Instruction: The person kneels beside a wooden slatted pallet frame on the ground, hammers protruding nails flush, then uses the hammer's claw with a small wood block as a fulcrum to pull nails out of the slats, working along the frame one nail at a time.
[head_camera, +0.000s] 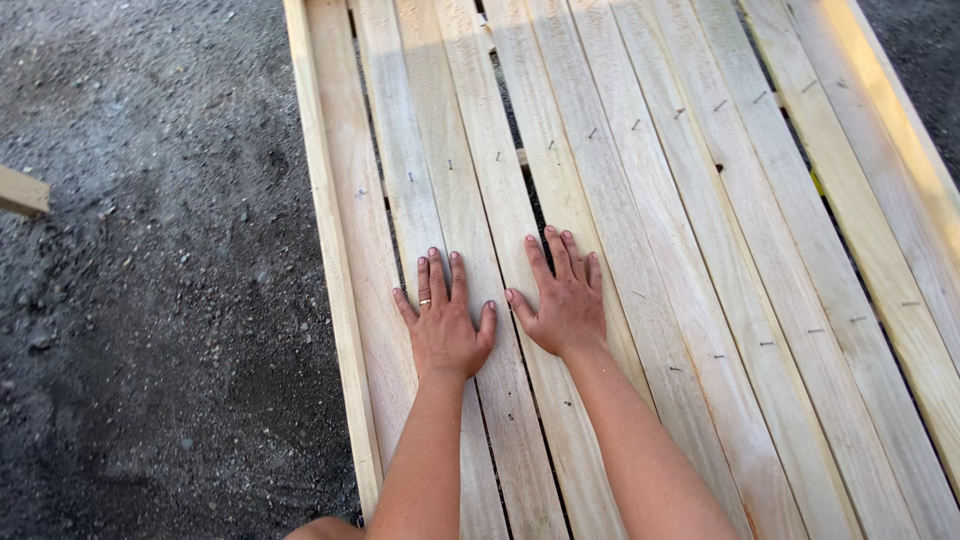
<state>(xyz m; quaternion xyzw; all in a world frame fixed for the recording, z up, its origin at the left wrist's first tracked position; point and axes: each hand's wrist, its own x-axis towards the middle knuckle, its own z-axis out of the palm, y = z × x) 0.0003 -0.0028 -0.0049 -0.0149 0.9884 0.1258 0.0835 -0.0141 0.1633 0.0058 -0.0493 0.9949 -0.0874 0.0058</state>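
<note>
Landmark: slatted wooden panel lying flat on gravel ground.

- Left hand: flat, fingers spread, palm down on slats near panel's left edge rail, gripping nothing.
- Right hand: flat, open, just beside left hand, thumbs nearly meeting.
- Judgement: keep palms flat, weight even, fingers off gaps and staples.
- Farther up panel: slats run away, dark gaps between.
- Loose wood offcut well left of panel.

Outdoors, dark grey gravel ground strewn with small stones fills the left side and the far right corner. A pale wooden offcut juts in at the left edge. Warm sunlight falls across the upper right, the rest in soft shade.
</note>
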